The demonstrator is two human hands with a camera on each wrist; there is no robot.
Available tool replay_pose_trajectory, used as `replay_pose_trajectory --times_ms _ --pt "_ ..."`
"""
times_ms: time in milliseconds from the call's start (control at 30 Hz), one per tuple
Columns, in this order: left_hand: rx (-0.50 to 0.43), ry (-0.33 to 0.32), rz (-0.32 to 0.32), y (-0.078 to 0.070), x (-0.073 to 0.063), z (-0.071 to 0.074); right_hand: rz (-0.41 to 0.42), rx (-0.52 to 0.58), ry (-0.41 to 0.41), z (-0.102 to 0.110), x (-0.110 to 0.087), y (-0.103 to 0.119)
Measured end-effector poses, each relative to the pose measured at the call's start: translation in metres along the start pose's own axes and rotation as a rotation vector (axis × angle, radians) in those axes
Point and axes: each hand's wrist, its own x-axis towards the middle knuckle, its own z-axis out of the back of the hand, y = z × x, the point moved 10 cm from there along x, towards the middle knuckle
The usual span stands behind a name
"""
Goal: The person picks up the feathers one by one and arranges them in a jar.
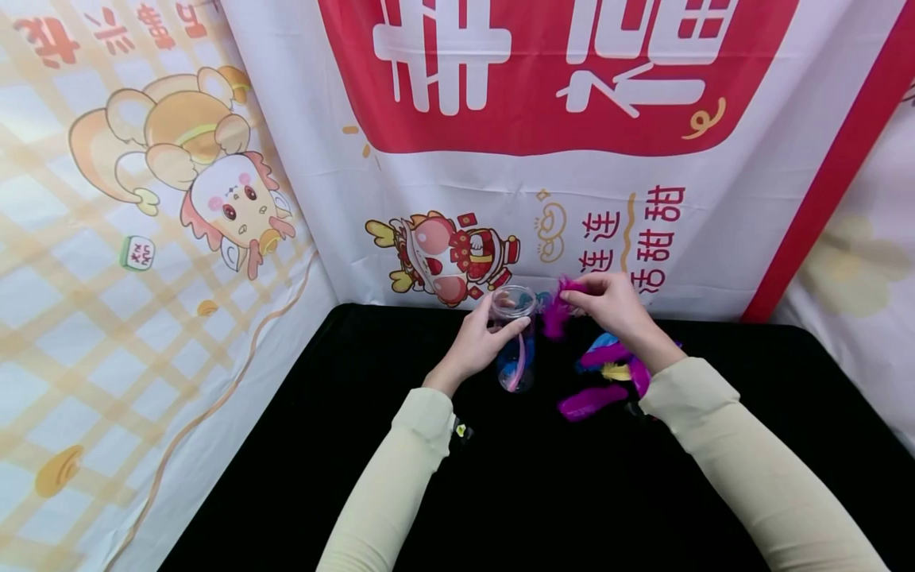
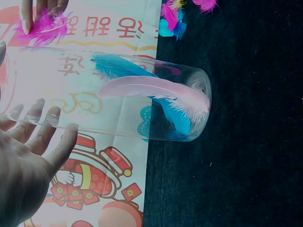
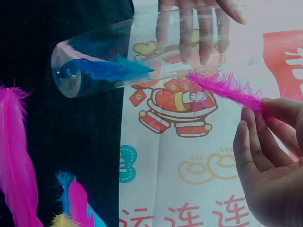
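My left hand (image 1: 480, 340) grips a clear jar (image 1: 525, 365) near its open mouth, thumb on the near side and fingers round the back. Inside the jar lie a pale pink feather (image 2: 151, 90) and a blue feather (image 2: 175, 116), both down at its bottom end. To the right of the jar, my right hand (image 1: 611, 300) pinches a magenta feather (image 3: 227, 91) between thumb and fingertips. That feather hangs beside the jar's rim, outside it. The left fingers show through the clear wall in the right wrist view.
On the black table (image 1: 486, 492), under my right forearm, lies a loose pile of feathers: a magenta feather (image 1: 592, 403), a yellow feather (image 1: 616, 372) and blue ones. A white printed cloth (image 1: 443, 175) hangs behind the table's far edge, and a checked cloth (image 1: 86, 318) stands left.
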Motion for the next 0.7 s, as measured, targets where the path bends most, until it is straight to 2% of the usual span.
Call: replay_pose_trajectory --times_ms 467,700 --pt "0.004 0.001 -0.006 0.0 0.001 -0.001 0.002 0.025 -0.038 0.012 -0.001 0.009" --pt "-0.007 0.005 -0.003 0.001 0.0 -0.001 0.035 0.076 -0.113 0.019 -0.003 0.022"
